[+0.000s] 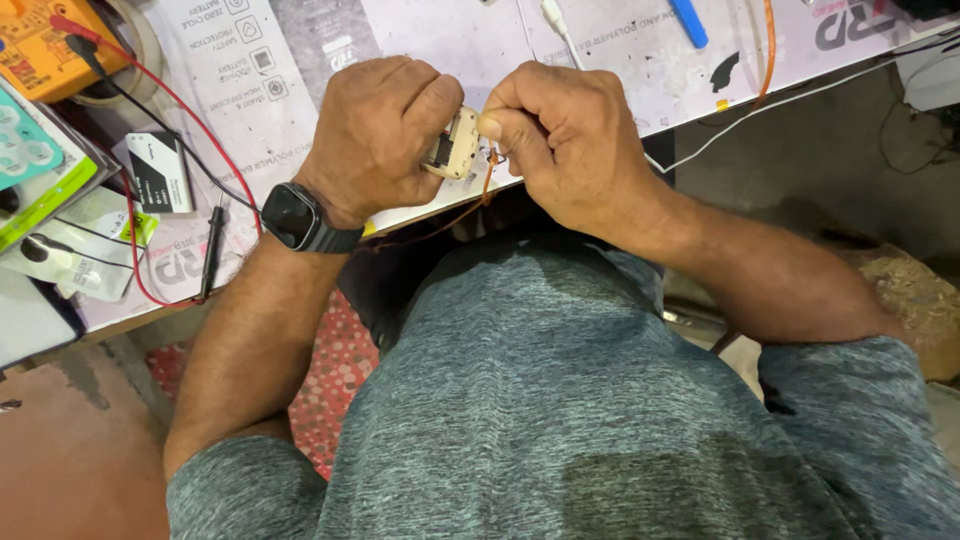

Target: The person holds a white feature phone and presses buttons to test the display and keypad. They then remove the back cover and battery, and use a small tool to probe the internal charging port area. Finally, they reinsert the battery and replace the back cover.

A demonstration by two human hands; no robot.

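Gripping a small cream part [455, 143] in the left hand [375, 135] at the table [450, 40] edge, right hand [560, 135] pinching an orange wire [487, 185] against it. Risk, likely: wire slipping free if the pinch loosens or the part twists.

The left hand's fingers [425, 110] hide most of the small cream device [455, 145], perhaps a charger.

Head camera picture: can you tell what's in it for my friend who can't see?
Two hands meet at a workbench edge: the left hand grips a small cream gadget, the right hand pinches a thin orange wire beside it. A black watch is on the left wrist.
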